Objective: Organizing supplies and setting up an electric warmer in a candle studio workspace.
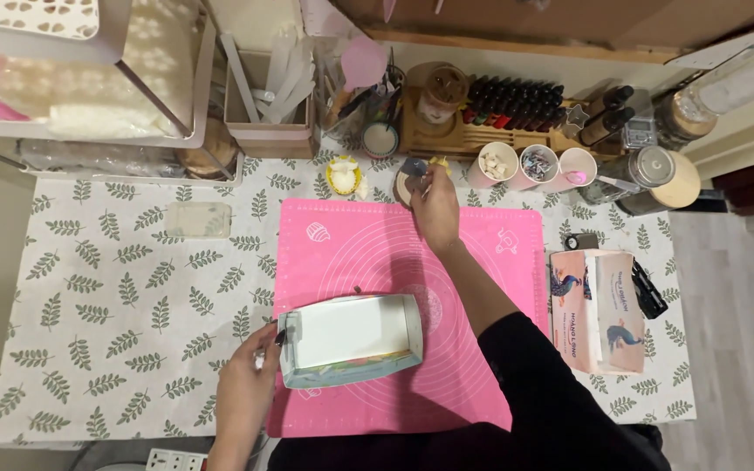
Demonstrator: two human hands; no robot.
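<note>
While lying on its side on the pink silicone mat (482,262), long axis left to right: white open-topped paper box (351,338), left hand (250,379) pinched on its left end, right hand (434,205) far beyond, fingers closed on a small round piece (412,167) at the worktop (133,288) back.

Left hand (250,377) low at the near-left corner of the pink mat (482,349), fingers curled, thumb and forefinger pinched shut. Right arm in black sleeve stretched diagonally across the mat; right hand (435,202) past its far edge, back up, fingertips pinched together, wrist straight.
</note>
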